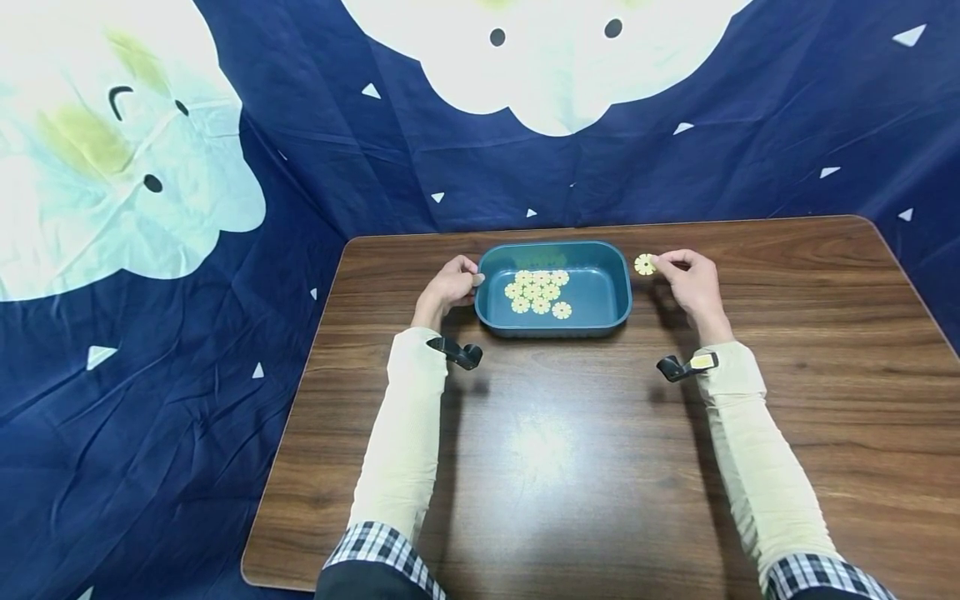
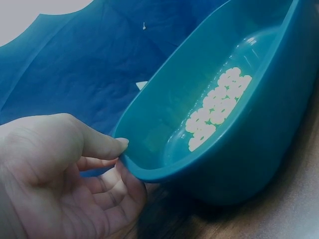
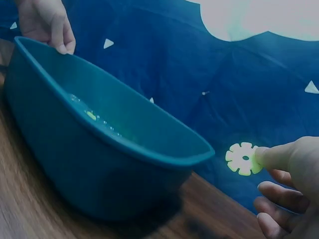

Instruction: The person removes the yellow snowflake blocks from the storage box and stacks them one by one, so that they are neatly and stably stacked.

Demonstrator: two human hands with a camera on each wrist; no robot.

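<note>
A teal plastic tub (image 1: 555, 330) stands near the back edge of the table. Several pale yellow notched discs (image 1: 532, 292), flower-shaped with a hole in the middle, lie flat on its floor, grouped toward the left half. My left hand (image 1: 452, 283) pinches the tub's left rim, thumb on top and fingers curled beneath, as the left wrist view shows. Just beyond the tub's right end, my right hand (image 1: 693, 287) pinches one more yellow disc (image 3: 244, 158) by its edge between thumb and index finger. That disc is held up in the air, with the other fingers loosely curled.
The brown wood-grain table (image 1: 570, 500) extends in front of the tub and to both sides. A dark blue cloth (image 1: 465, 158) with white cloud shapes hangs behind the table and along its left. Small black cameras (image 1: 459, 353) are strapped to both wrists.
</note>
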